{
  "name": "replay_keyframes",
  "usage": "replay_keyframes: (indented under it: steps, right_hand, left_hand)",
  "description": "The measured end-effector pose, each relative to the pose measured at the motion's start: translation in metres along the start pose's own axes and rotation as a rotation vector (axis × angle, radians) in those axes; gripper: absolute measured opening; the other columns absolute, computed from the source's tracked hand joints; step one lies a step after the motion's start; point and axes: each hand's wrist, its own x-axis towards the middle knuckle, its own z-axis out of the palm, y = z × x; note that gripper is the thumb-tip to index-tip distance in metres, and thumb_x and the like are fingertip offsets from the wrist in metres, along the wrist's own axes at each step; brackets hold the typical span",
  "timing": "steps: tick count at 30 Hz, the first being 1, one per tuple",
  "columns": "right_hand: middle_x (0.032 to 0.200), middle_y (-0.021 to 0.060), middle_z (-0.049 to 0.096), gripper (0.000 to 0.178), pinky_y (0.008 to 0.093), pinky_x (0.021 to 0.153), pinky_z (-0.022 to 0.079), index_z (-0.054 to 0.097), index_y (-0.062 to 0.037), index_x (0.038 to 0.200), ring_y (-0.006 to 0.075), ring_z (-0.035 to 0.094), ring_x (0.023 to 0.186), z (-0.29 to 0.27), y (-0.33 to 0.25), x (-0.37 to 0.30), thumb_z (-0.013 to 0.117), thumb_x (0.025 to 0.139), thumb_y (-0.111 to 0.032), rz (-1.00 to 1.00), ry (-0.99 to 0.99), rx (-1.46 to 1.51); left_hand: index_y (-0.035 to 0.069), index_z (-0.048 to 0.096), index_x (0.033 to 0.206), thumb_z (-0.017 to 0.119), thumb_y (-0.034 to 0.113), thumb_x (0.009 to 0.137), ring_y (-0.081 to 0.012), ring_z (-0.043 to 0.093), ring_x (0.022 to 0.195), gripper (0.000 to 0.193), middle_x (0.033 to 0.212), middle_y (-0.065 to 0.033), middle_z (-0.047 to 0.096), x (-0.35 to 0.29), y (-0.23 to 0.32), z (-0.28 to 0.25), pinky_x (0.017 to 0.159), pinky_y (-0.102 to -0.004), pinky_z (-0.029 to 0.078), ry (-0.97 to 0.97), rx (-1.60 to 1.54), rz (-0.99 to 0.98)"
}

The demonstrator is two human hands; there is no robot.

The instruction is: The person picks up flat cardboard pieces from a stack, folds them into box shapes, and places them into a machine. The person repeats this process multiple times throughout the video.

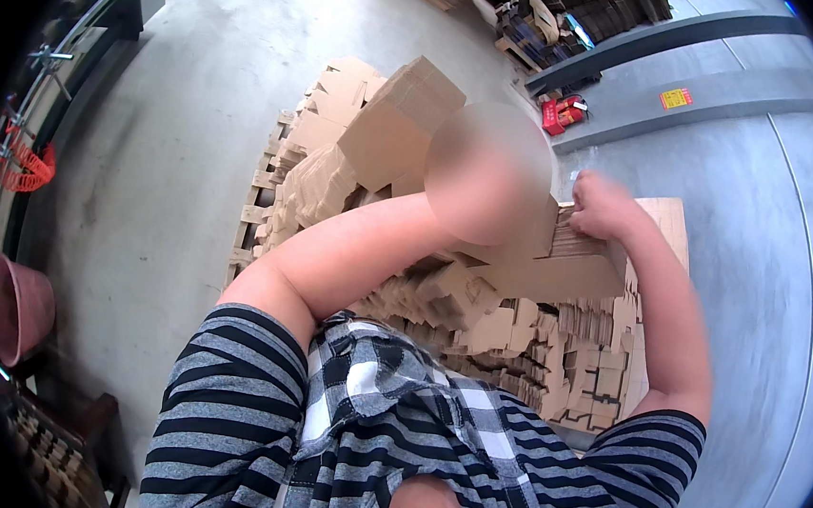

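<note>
My left hand (489,179) reaches over the middle of a pile of flat brown cardboard pieces, but a round blur hides its fingers. To its right, my right hand (603,206) is closed, the fingers curled at the upper edge of a bundle of cardboard sheets (558,274). Whatever those fingers may hold is hidden. Left of my left hand, a thick block of stacked cardboard (403,111) stands tilted. More notched cardboard pieces (456,294) lie beneath my forearms.
A wooden pallet (256,194) shows under the pile's left side. Beyond the pile are a blue-grey beam (671,46) and a red object (561,115) beside a lower ledge. A pink bucket (20,310) is at the far left. Other cardboard stacks (608,2) stand at the back.
</note>
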Motion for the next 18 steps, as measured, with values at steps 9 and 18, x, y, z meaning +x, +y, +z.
replay_keyframes:
  steps: [9, 18]
  right_hand:
    - [0.063, 0.015, 0.06, 0.008, 0.043, 0.062, 0.051, 0.056, -0.0041, 0.069, 0.0351, 0.061, 0.063, 0.006, -0.07, -0.091, 0.058, 0.068, -0.011, -0.194, 0.297, 0.307]
    - [0.066, 0.0171, 0.061, 0.01, 0.0435, 0.058, 0.051, 0.056, -0.0036, 0.072, 0.0348, 0.063, 0.062, 0.205, -0.117, -0.062, 0.06, 0.071, -0.012, 0.138, 0.445, 0.457]
  left_hand:
    - [-0.004, 0.05, 0.121, 0.077, 0.05, 0.056, -0.0292, 0.051, 0.11, 0.088, 0.112, -0.0166, 0.056, -0.003, -0.002, -0.017, 0.099, -0.0469, 0.034, -0.101, 0.139, -0.089]
    - [-0.009, 0.038, 0.13, 0.075, 0.05, 0.058, -0.0313, 0.048, 0.116, 0.1, 0.12, -0.0192, 0.053, -0.005, 0.002, -0.004, 0.106, -0.0487, 0.027, -0.043, 0.223, -0.031]
